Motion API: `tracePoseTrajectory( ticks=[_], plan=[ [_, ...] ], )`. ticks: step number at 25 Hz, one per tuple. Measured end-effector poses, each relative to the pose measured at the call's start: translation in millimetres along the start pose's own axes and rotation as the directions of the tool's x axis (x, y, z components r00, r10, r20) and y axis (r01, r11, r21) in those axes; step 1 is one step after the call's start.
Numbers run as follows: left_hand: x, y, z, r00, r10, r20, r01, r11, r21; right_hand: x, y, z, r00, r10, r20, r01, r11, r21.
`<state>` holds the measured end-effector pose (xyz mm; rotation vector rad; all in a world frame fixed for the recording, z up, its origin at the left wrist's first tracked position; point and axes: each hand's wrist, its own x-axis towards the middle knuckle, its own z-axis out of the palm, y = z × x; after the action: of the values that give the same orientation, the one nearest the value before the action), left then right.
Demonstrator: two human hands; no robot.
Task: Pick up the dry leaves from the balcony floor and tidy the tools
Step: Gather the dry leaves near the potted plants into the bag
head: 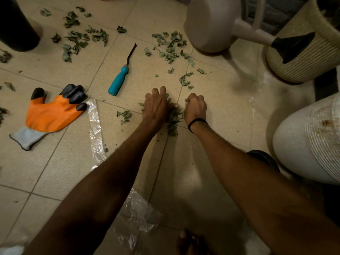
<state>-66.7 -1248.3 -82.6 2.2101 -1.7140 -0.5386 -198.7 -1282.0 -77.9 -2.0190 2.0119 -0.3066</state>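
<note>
Dry green leaves lie scattered over the beige floor tiles, with clusters at the far left (77, 37) and far middle (170, 46). A small pile of leaves (173, 119) sits between my two hands. My left hand (156, 105) lies flat on the floor with straight fingers against the pile's left side. My right hand (196, 107) has its fingers curled over leaves on the pile's right side. A weeder with a teal handle (117, 83) lies on the floor beyond my left hand. An orange and black glove (49, 113) lies flat at the left.
A white watering can (211, 23) with a black rose stands at the far right beside a rope-wrapped pot (303, 57). A white pot (301, 142) is at the right, a black pot (16, 26) at the far left. A clear plastic bag (95, 129) runs under my arms.
</note>
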Motion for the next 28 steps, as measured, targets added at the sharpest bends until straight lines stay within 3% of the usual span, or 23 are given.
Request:
tracePoseTrajectory(
  ticks=[2,5,7,9,10,12,14,15,17,21,23,25,28],
  plan=[
    [3,0,2,1.0,0.021,-0.02,-0.019,0.997,0.071,9,-3,-10,0.974,0.223,0.047,-0.228,0.945,0.235],
    [11,-1,0,0.996,0.058,-0.068,-0.058,0.998,-0.001,21,-1,-22,0.866,0.443,0.232,-0.49,0.662,0.568],
    [13,1,-11,0.997,-0.019,-0.074,0.004,0.982,-0.188,22,-5,-30,0.802,0.452,0.391,-0.57,0.379,0.729],
    [8,2,-22,0.991,-0.133,-0.028,0.105,0.878,-0.468,19,-15,-40,0.76,0.436,0.482,-0.591,0.156,0.791],
    [5,1,-26,0.98,-0.197,0.034,0.175,0.765,-0.62,17,-19,-44,0.748,0.425,0.51,-0.59,0.074,0.804],
    [-3,0,-36,0.931,-0.293,0.218,0.328,0.406,-0.853,12,-26,-51,0.733,0.389,0.559,-0.584,-0.061,0.809],
    [-15,-2,-42,0.883,-0.281,0.376,0.401,0.036,-0.915,9,-29,-52,0.728,0.357,0.586,-0.582,-0.129,0.803],
    [-20,-3,-45,0.868,-0.27,0.416,0.409,-0.085,-0.909,7,-30,-50,0.737,0.336,0.586,-0.58,-0.131,0.804],
    [-30,-6,-47,0.845,-0.292,0.449,0.41,-0.187,-0.893,3,-33,-48,0.761,0.299,0.575,-0.586,-0.062,0.808],
    [-39,-21,-52,0.834,-0.369,0.411,0.407,-0.091,-0.909,-2,-49,-44,0.844,0.262,0.467,-0.535,0.357,0.766],
    [-45,-32,-63,0.828,-0.365,0.426,0.41,-0.123,-0.904,-5,-61,-39,0.878,0.2,0.434,-0.476,0.449,0.756],
    [-54,-47,-76,0.828,-0.307,0.469,0.386,-0.293,-0.875,-8,-71,-32,0.888,0.117,0.445,-0.446,0.452,0.772],
    [-70,-76,-94,0.816,-0.199,0.543,0.312,-0.639,-0.703,-18,-91,-20,0.867,0.022,0.497,-0.448,0.469,0.761]
  ],
)
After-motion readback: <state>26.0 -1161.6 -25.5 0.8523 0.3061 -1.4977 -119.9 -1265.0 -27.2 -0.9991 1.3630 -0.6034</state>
